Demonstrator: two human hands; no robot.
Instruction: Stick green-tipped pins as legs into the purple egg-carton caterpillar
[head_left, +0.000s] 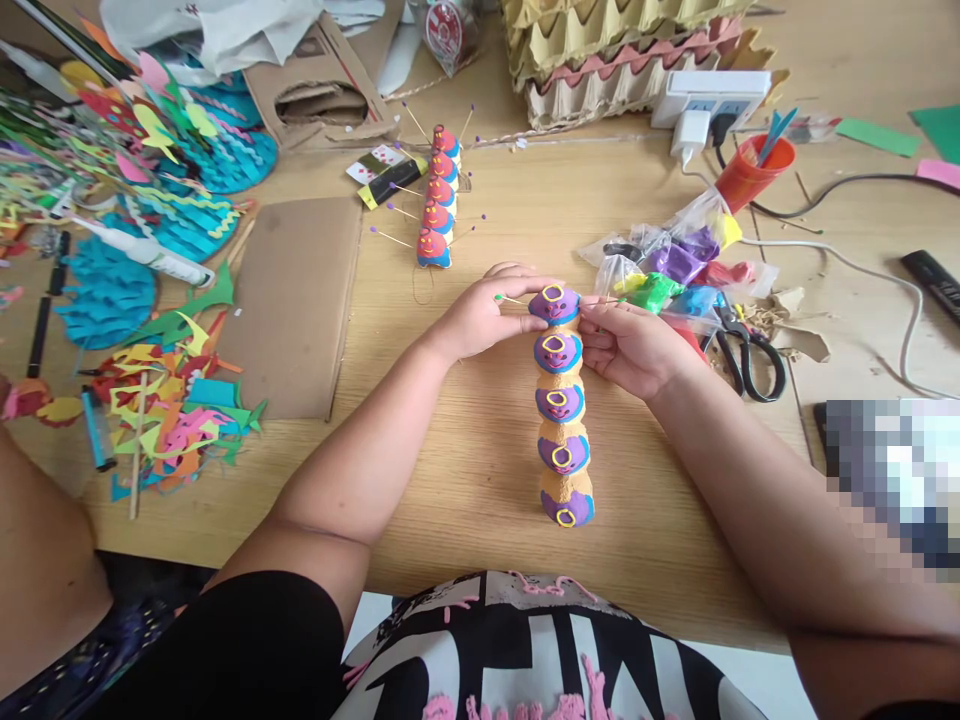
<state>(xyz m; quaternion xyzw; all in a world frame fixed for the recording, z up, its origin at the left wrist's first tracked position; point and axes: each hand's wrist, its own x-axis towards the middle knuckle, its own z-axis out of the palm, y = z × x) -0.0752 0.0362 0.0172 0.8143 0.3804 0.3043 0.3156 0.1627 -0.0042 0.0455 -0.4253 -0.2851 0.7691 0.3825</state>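
An egg-carton caterpillar (561, 420) painted orange, purple and blue with yellow rings lies lengthwise on the wooden table (480, 480) in front of me. My left hand (487, 315) grips the far head segment from the left and pinches a thin stick with a green tip (504, 298) against it. My right hand (630, 345) holds the same far segments from the right. A second caterpillar (437, 200), red and blue with purple-tipped sticks poking out, lies farther back.
Bags of coloured clay (675, 272) and black scissors (742, 355) lie right of my hands. A cardboard sheet (296, 300), cut paper shapes (172, 395) and blue paper fans (187, 200) fill the left. Egg trays (637, 60), a power strip (709, 95) and an orange cup (750, 170) sit at the back.
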